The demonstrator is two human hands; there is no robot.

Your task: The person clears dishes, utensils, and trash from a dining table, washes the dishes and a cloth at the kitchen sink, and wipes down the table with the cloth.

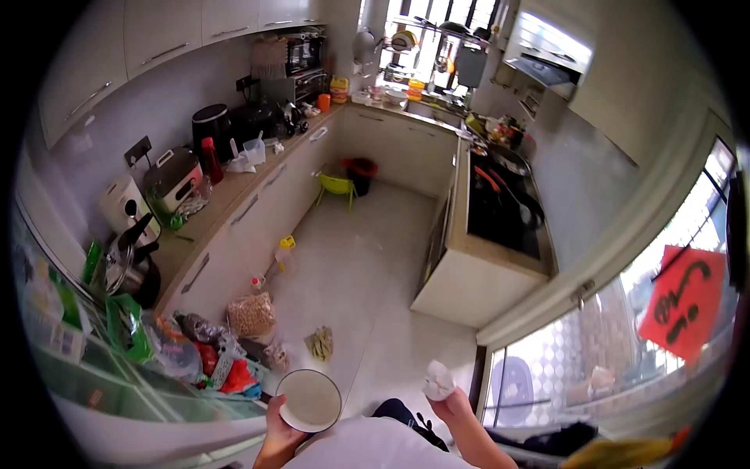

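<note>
My left hand point(277, 428) grips a round white bowl point(310, 400) with a dark rim, held near my body at the bottom of the view. The bowl's inside is pale, and nothing shows in it. On the other side, my right hand point(455, 408) is closed around a crumpled white tissue point(438, 381), which sticks out above the fingers. A pair of yellowish gloves point(319, 343) lies on the floor just beyond the bowl.
Bags and packages point(219, 356) crowd the floor at left, beside a sack of peanut-like pieces point(251, 315). A green stool point(337, 184) and dark bin point(360, 176) stand farther back. The cooktop point(500, 211) is at right; appliances line the left counter point(234, 190). A glass door point(617, 328) borders the right.
</note>
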